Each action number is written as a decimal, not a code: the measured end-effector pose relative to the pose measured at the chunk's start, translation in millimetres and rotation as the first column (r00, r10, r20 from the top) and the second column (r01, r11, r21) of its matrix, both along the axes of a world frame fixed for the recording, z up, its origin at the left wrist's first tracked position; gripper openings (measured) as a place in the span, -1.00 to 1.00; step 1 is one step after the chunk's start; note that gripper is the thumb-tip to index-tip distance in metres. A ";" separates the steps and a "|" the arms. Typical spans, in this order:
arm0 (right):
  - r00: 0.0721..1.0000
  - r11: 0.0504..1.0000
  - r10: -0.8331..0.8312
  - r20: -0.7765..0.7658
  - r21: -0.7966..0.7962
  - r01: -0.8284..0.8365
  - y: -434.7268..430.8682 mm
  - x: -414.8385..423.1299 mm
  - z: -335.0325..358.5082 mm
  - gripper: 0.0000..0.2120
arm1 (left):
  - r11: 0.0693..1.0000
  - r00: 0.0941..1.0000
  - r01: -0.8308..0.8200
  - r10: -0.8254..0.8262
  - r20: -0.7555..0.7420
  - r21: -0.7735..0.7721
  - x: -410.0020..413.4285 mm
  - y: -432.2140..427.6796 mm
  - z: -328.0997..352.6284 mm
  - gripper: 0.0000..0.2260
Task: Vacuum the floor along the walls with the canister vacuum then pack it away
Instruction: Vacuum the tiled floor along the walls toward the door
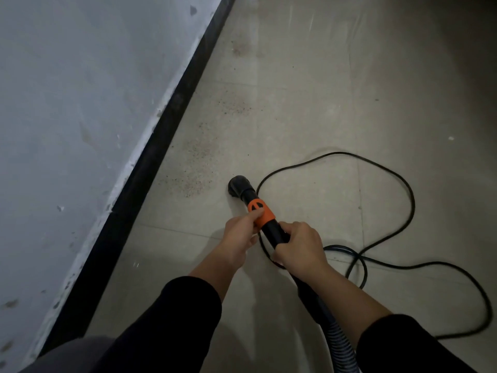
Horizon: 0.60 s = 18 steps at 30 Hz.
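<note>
You are in a plain indoor room with hard surfaces, and I cannot tell if it belongs to a home or to a workplace. What shows it is the floor of large pale grey tiles (309,103) with thin joints, the pale grey painted wall (80,103) with many chips and scuff marks, and the black skirting strip (157,157) along the foot of this wall. Patches of fine brownish grit (196,173) lie on the tiles near the skirting, and a thin black power cable (336,153) lies in loose loops beside the black vacuum tube with an orange collar (262,212).
</note>
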State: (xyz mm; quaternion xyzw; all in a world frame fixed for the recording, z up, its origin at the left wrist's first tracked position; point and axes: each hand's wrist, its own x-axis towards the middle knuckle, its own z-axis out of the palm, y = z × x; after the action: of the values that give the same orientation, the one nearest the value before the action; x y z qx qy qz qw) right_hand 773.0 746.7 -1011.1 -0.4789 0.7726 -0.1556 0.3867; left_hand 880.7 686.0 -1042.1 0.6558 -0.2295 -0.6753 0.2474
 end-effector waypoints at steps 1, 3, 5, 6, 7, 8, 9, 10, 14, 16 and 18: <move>1.000 1.000 0.000 0.000 0.002 0.000 1.0 -4.8 1.3 -0.83 | 1.000 1.000 0.009 -0.008 -0.003 0.010 -4.2 0.3 1.6 -0.86; 1.000 1.000 0.003 -0.005 0.008 -0.003 1.8 -12.9 4.4 -0.82 | 0.999 1.000 0.018 -0.018 -0.018 0.026 -11.4 0.4 4.0 -0.85; 1.000 1.000 0.008 -0.012 0.017 -0.008 -0.1 -17.1 6.9 -0.80 | 0.999 1.000 0.020 -0.019 -0.024 0.035 -14.7 -1.5 4.6 -0.75; 1.000 1.000 0.008 -0.012 0.026 -0.008 -1.8 -17.7 7.6 -0.79 | 0.999 0.999 0.025 -0.024 -0.021 0.037 -14.8 -3.5 4.0 -0.71; 1.000 0.999 0.011 -0.009 0.035 -0.011 -4.9 -17.4 8.5 -0.80 | 0.999 0.999 0.029 -0.029 -0.023 0.035 -13.8 -6.6 3.7 -0.67; 1.000 0.999 0.010 -0.005 0.042 -0.010 -8.2 -16.9 9.1 -0.80 | 0.999 0.999 0.035 -0.035 -0.024 0.032 -12.6 -10.4 3.6 -0.65; 1.000 0.999 0.009 -0.004 0.043 -0.009 -12.0 -16.2 9.5 -0.80 | 0.999 0.999 0.041 -0.041 -0.023 0.030 -11.1 -15.0 3.4 -0.65; 1.000 0.999 0.013 -0.010 0.043 -0.013 -17.3 -13.5 9.4 -0.80 | 0.999 0.999 0.046 -0.045 -0.023 0.027 -7.4 -20.8 2.5 -0.66; 0.999 1.000 0.004 -0.048 0.028 -0.002 -32.0 0.1 11.7 -0.74 | 0.998 0.998 0.061 -0.061 -0.001 0.022 5.7 -38.4 0.8 -0.75; 0.998 1.000 -0.006 -0.057 0.027 0.008 -35.4 7.2 10.9 -0.73 | 0.997 0.997 0.072 -0.071 -0.025 0.028 11.8 -43.1 -3.4 -0.81; 0.998 0.999 -0.022 -0.056 0.030 0.024 -35.4 12.6 10.5 -0.70 | 0.997 0.996 0.071 -0.069 -0.058 0.029 14.8 -43.8 -6.7 -0.80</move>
State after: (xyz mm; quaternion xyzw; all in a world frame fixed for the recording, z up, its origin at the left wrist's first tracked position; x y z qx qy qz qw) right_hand 785.5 711.3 -1000.6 -0.4681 0.7909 -0.1348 0.3703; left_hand 895.5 642.3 -1048.8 0.6315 -0.2349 -0.7054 0.2198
